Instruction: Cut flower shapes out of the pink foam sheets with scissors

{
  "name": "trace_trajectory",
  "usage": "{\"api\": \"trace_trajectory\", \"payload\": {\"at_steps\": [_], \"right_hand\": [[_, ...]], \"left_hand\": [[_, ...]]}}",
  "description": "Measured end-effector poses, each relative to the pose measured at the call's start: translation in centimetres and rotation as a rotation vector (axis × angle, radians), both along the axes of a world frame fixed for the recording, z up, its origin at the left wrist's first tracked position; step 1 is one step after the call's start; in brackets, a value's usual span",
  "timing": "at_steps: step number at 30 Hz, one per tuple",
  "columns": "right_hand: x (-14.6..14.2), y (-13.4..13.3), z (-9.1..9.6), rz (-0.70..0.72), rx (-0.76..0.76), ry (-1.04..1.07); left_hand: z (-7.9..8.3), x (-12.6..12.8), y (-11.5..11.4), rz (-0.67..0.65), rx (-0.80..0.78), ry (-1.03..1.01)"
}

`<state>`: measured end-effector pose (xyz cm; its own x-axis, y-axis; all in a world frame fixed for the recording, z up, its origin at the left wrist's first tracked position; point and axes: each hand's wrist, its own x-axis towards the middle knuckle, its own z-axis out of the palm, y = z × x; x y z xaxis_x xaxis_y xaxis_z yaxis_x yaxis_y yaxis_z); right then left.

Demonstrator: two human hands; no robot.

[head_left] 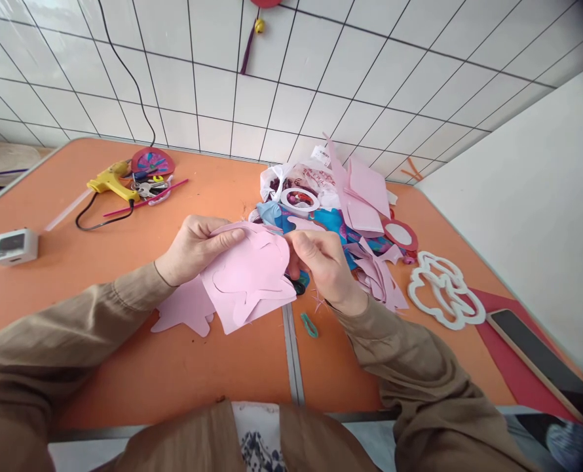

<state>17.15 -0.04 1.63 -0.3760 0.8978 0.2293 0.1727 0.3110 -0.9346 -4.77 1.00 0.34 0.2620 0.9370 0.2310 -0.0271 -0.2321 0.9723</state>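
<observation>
My left hand [196, 248] pinches the top left edge of a pink foam sheet [249, 275] that has a drawn curved outline and is partly cut. On the sheet's right side, my right hand [323, 262] is closed around scissors [299, 283], whose dark and teal handles only just show under the fingers. The sheet is held a little above the orange table [124, 262]. A pink cut-off piece [183, 309] lies on the table under my left wrist.
A heap of pink, blue and white foam scraps [350, 210] lies behind my hands. White cloud-shaped cut-outs [443, 292] and a dark phone [537, 357] sit at the right. A yellow glue gun [112, 183], keys, and a small white device [15, 246] are at the left.
</observation>
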Motion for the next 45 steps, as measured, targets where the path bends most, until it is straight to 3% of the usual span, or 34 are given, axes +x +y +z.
{"api": "trace_trajectory", "payload": {"at_steps": [8, 19, 30, 36, 41, 45], "right_hand": [[-0.8, -0.4, 0.0, -0.095, 0.104, -0.04], [-1.0, -0.5, -0.2, -0.108, 0.174, -0.067], [-1.0, -0.1, -0.7, -0.129, 0.264, -0.093], [-0.9, 0.0, -0.8, -0.14, 0.218, -0.084], [-0.9, 0.2, -0.8, -0.14, 0.156, -0.085], [-0.9, 0.4, -0.9, -0.137, 0.158, -0.086]], "left_hand": [[-0.1, -0.1, 0.0, -0.008, 0.013, 0.01], [0.0, 0.2, 0.0, -0.013, -0.003, -0.021], [-0.2, 0.1, -0.1, 0.014, -0.178, -0.038], [-0.4, 0.1, 0.0, -0.065, -0.332, -0.101], [-0.5, -0.4, 0.6, -0.203, -0.354, -0.199], [-0.1, -0.6, 0.8, -0.218, -0.397, -0.187]]}}
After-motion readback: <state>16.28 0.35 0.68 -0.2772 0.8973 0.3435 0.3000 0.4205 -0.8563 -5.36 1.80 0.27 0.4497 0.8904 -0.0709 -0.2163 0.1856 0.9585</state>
